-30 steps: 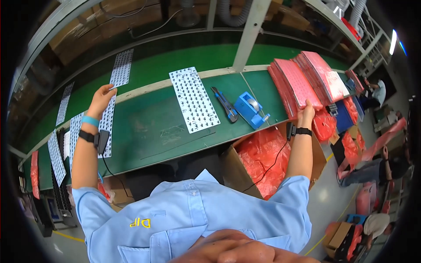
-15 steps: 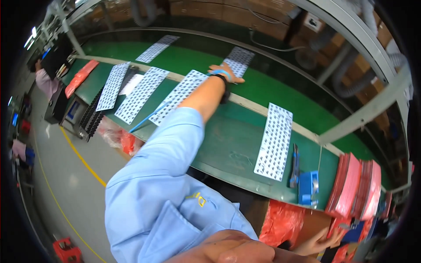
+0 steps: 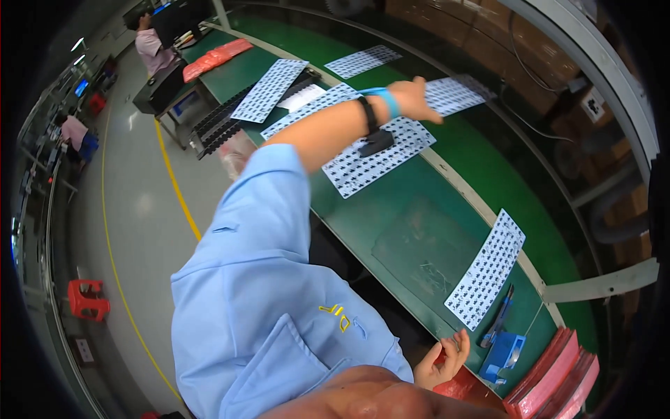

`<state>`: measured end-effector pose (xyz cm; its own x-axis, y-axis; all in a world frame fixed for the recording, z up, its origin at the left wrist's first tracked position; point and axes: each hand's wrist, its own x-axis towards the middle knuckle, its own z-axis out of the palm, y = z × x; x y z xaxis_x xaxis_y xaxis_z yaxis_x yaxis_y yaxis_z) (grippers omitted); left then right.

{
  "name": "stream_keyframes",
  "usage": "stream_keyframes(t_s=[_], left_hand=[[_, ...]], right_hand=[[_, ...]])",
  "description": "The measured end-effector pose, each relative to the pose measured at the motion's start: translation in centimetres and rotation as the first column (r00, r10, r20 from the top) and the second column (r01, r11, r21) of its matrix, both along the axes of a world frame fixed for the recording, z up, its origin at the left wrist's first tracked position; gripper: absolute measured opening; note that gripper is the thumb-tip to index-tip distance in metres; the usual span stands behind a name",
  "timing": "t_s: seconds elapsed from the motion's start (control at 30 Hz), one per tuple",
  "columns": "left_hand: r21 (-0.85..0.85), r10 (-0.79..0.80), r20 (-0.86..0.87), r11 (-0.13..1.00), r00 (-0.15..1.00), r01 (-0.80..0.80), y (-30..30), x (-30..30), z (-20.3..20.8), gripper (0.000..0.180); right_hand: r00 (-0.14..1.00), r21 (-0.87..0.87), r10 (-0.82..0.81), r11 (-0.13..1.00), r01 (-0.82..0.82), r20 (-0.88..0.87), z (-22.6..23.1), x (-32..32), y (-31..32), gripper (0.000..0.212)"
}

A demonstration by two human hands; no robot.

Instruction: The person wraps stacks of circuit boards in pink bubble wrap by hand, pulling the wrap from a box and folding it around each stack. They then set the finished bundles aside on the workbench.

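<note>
One white board (image 3: 455, 96) | at left hand (image 3: 413, 100) | right hand (image 3: 444, 359) well apart

Yellow lettering (image 3: 343, 322) marks the blue shirt (image 3: 237, 293); a white label (image 3: 593, 106) by brown cartons (image 3: 551, 52) is too small to read.

Your left grip (image 3: 410, 101) is hovering past pale rail (image 3: 458, 180), beside belt board (image 3: 457, 96). Your left forearm (image 3: 328, 136) is spanning two nearer boards (image 3: 405, 145), blocking low passage there. Open lane is running across mid worktop (image 3: 398, 209), between those and lone board (image 3: 486, 269). Cutter (image 3: 497, 320), blue tape dispenser (image 3: 502, 356), red bundles (image 3: 548, 373) are crowding right end near your right grip (image 3: 444, 358); metal post (image 3: 604, 283) is standing beyond.
</note>
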<state>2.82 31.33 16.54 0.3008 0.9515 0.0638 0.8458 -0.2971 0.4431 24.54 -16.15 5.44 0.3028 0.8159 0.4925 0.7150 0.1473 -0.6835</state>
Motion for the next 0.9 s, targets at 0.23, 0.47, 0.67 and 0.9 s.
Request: stream_keyframes(t_s=[0.23,0.47,0.67,0.9], left_hand=[[0.244,0.461,0.037,0.856,0.887,-0.455,-9.6,-24.6,-0.5,0.090],[0.117,0.779,0.057,0.616,0.625,-0.779,-13.2,-39.1,-3.0,0.090],[0.104,0.826,0.024,0.559,0.564,-0.823,-14.6,-40.2,-5.0,0.088],[0.163,0.881,-0.146,0.471,0.451,-0.867,-16.0,-41.6,-8.1,0.086]], right_hand=[[1.000,0.042,0.021,0.999,-0.021,-0.003,-1.1,-1.3,3.4,0.010],[0.985,0.022,0.159,0.987,-0.161,0.069,0.2,-4.0,6.4,0.008],[0.948,0.024,0.297,0.953,-0.302,0.114,1.9,-6.8,8.6,0.010],[0.935,-0.060,0.334,0.943,-0.329,0.118,1.7,-7.2,8.4,0.006]])
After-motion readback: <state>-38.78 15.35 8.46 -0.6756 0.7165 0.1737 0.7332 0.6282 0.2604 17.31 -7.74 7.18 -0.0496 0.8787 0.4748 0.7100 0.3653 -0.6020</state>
